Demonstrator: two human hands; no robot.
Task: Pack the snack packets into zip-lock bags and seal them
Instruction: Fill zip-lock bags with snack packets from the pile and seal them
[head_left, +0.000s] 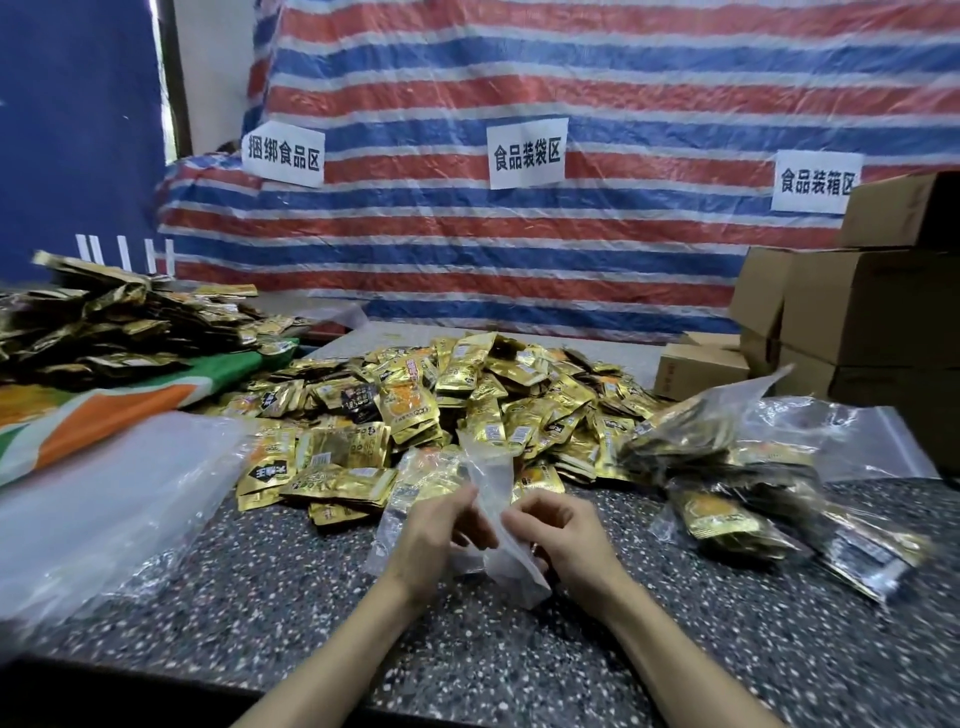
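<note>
Nearest to the camera, the two forearms come in over the speckled worktop (260, 597) and meet at its middle. The left hand (436, 535) and the right hand (563, 535) hold one clear zip-lock bag (488, 475) between them. The grip of each hand is closed in a pinch on the thin plastic, with the fingertips of both hands almost touching. The bag looks empty. Its long axis runs from near to far, with one end hanging under the hands and the other end standing up toward the heap. I cannot tell which end has the zip.

Just behind the hands lies the big heap of gold snack packets (467, 405). It lies on the far side of both grips, and the closest loose packets are a little to the left. So I judge that the left hand is nearer for the next pick, while the right hand keeps the bag.

At the left is a pile of empty bags (104, 493), and at the right lie filled bags (727, 467). Farther away at the left is a second heap (104, 322) of packets, and at the right stand cardboard boxes (857, 312). Behind everything hangs a striped tarpaulin (623, 78) with three paper signs (525, 151).
</note>
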